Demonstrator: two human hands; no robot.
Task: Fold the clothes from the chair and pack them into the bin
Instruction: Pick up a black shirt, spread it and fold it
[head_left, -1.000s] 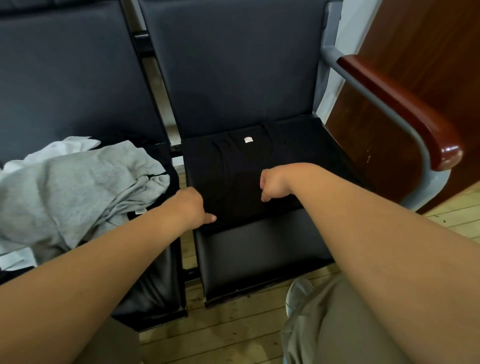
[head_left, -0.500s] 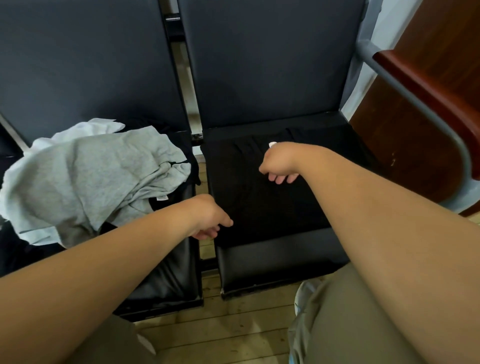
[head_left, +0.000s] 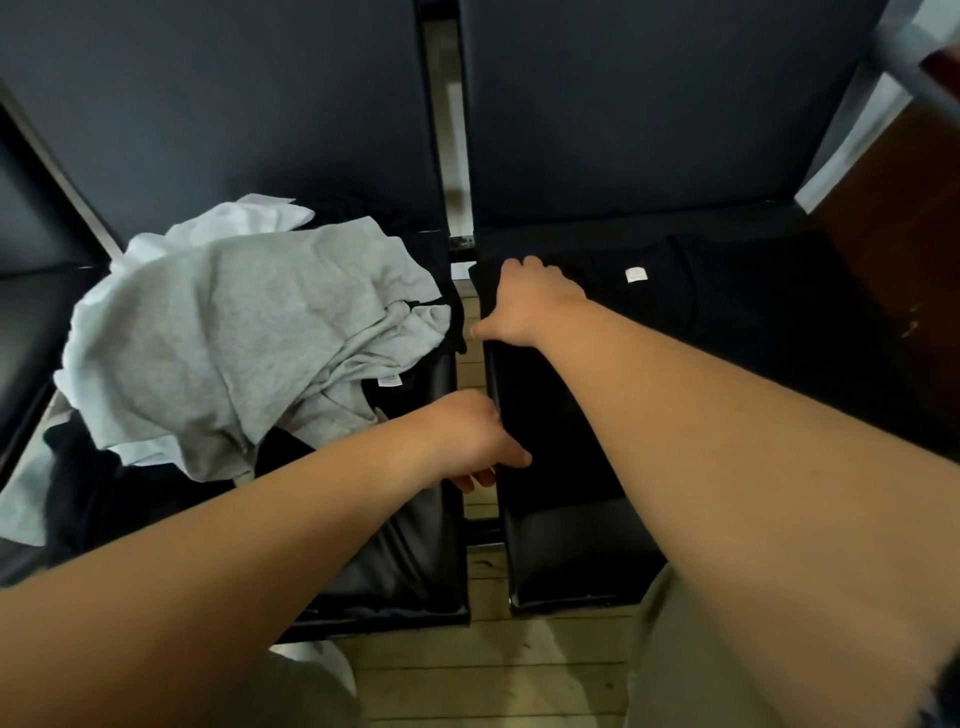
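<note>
Gripping black shirt (head_left: 649, 374) edge, left hand (head_left: 467, 447), right hand (head_left: 527, 306), grey clothes (head_left: 234, 338) beside

Pale wooden floorboards (head_left: 493, 675) run below the right seat (head_left: 571, 551) in a row of dark padded chairs. To that seat's right stands a brown wooden panel (head_left: 893, 218). A strip of white wall (head_left: 852, 140) shows between the two.

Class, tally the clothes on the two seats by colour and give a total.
Grey: 1, the grey garment on top on the left seat.
White: 1, the white garment under it.
Black: 2, the black garment spread on the right seat and the black cloth under the pile, which may be more than one piece.
Total: 4, as far as shows.
</note>
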